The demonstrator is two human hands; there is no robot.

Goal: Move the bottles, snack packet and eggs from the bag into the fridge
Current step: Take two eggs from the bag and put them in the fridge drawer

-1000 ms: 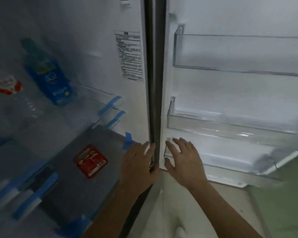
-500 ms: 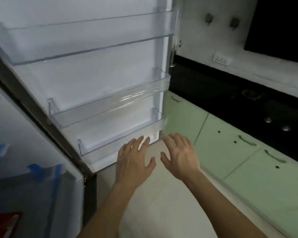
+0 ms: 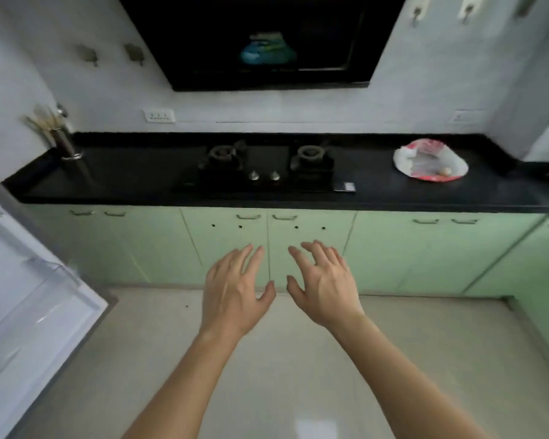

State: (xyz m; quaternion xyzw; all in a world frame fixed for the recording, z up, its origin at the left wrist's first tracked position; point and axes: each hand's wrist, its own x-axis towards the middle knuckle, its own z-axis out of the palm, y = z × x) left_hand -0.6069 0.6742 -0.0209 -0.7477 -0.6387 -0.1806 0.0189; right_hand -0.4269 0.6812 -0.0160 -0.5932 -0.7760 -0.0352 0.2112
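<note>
A crumpled white-and-red plastic bag (image 3: pixel 423 160) lies open on the black stone countertop (image 3: pixel 124 175) at the right of the frame, one pale egg (image 3: pixel 446 171) resting in it. Left of it sits a black two-burner gas hob (image 3: pixel 260 172). At centre, a person's left hand (image 3: pixel 235 293) and right hand (image 3: pixel 325 289) hang side by side, fingers spread and empty, before pale green cabinet doors (image 3: pixel 393 248). The white fridge door (image 3: pixel 29 296) stands open at lower left

Gas stove (image 3: pixel 264 172) on black counter (image 3: pixel 124 172) (two burners); green cabinets (image 3: pixel 393 255) below.
</note>
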